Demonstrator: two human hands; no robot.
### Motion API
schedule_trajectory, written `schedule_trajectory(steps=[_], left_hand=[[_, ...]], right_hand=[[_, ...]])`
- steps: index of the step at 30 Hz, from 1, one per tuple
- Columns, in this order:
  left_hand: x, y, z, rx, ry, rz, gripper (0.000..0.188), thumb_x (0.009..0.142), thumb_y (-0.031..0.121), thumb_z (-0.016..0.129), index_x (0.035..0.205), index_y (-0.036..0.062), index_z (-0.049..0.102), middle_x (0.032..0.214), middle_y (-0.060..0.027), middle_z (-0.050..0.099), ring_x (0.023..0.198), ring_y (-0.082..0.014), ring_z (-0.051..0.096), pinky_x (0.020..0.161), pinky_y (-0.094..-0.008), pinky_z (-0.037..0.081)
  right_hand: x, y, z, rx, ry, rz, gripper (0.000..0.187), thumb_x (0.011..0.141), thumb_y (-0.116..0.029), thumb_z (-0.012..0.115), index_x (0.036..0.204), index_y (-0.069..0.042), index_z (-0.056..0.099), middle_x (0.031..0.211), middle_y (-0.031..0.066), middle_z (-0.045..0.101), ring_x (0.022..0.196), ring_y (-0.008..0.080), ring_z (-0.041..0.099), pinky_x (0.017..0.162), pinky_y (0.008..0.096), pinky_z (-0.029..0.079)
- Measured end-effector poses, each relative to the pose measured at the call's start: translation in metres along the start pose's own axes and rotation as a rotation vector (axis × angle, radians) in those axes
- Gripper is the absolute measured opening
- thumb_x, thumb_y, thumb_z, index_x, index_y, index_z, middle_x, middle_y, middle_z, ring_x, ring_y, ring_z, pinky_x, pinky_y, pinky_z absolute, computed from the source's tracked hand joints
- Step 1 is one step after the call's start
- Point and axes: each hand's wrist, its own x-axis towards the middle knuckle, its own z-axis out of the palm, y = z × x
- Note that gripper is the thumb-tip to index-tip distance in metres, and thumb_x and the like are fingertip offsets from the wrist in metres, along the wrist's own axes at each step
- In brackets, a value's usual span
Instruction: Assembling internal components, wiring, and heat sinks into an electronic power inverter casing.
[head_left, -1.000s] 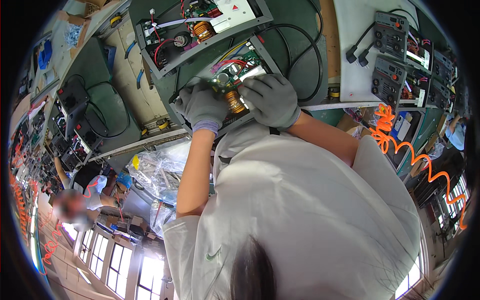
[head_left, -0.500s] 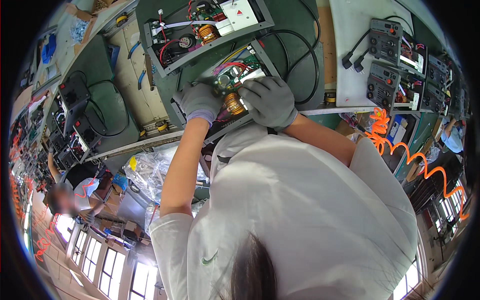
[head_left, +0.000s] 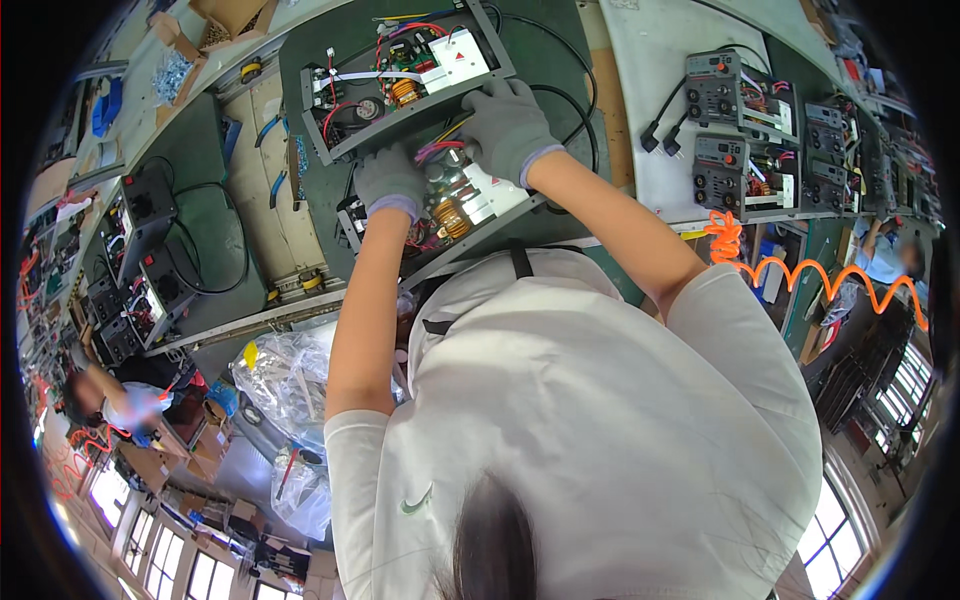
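Two open electrical units lie on the green bench mat, with grey casings and exposed boards. The nearer unit (head_left: 455,205) shows a copper coil, silver parts and pink wires. Beyond it stands the farther unit (head_left: 400,90), with a white plate carrying a red triangle. My left hand (head_left: 390,182), in a grey glove, is curled over the nearer unit's far left side. On its far right side, my right hand (head_left: 508,128), gloved too, has bent fingers reaching to the narrow gap between the casings. Both hands partly hide the nearer casing, and their fingertips are mostly hidden.
Black cables (head_left: 590,100) loop right of the units. Several finished-looking units (head_left: 735,165) stand at right with plugs (head_left: 660,138). A coiled orange hose (head_left: 725,240) hangs nearby. Pliers (head_left: 277,190) and black units (head_left: 150,195) are at left; plastic bags (head_left: 290,375) lie below the bench edge.
My hands have moved away from me, from the nearer unit's middle to its far side; the right arm is stretched farther. The whole view has shifted somewhat.
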Motion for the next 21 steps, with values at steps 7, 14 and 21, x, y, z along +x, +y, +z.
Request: schedule_trajectory(steps=[7, 14, 21], left_hand=[[0.026, -0.017, 0.019, -0.457, -0.288, 0.115, 0.041, 0.088, 0.024, 0.061, 0.127, 0.0105, 0.064, 0.127, -0.0216, 0.063, 0.12, -0.0383, 0.059, 0.1, -0.0419, 0.047], [-0.023, -0.003, -0.006, -0.684, -0.227, 0.086, 0.033, 0.084, 0.018, 0.061, 0.115, 0.0083, 0.068, 0.113, -0.0199, 0.069, 0.109, -0.0361, 0.065, 0.094, -0.0401, 0.051], [-0.057, 0.027, -0.019, -0.988, -0.124, 0.371, 0.034, 0.084, 0.02, 0.071, 0.117, 0.012, 0.063, 0.109, -0.0112, 0.071, 0.101, -0.0265, 0.07, 0.09, -0.0363, 0.053]], right_hand=[[0.006, -0.011, -0.007, -0.439, -0.168, -0.127, 0.019, 0.087, -0.018, 0.063, 0.097, -0.02, 0.079, 0.12, -0.0005, 0.063, 0.127, 0.0246, 0.046, 0.108, 0.0366, 0.035], [-0.059, 0.008, -0.02, -0.166, 0.004, -0.188, 0.018, 0.084, -0.026, 0.065, 0.095, -0.017, 0.076, 0.116, 0.0001, 0.064, 0.112, 0.0231, 0.053, 0.1, 0.0416, 0.039], [-0.084, -0.006, 0.009, 0.152, 0.309, -0.037, 0.016, 0.084, -0.03, 0.066, 0.095, -0.021, 0.074, 0.095, 0.0018, 0.069, 0.101, 0.0226, 0.058, 0.095, 0.0426, 0.04]])
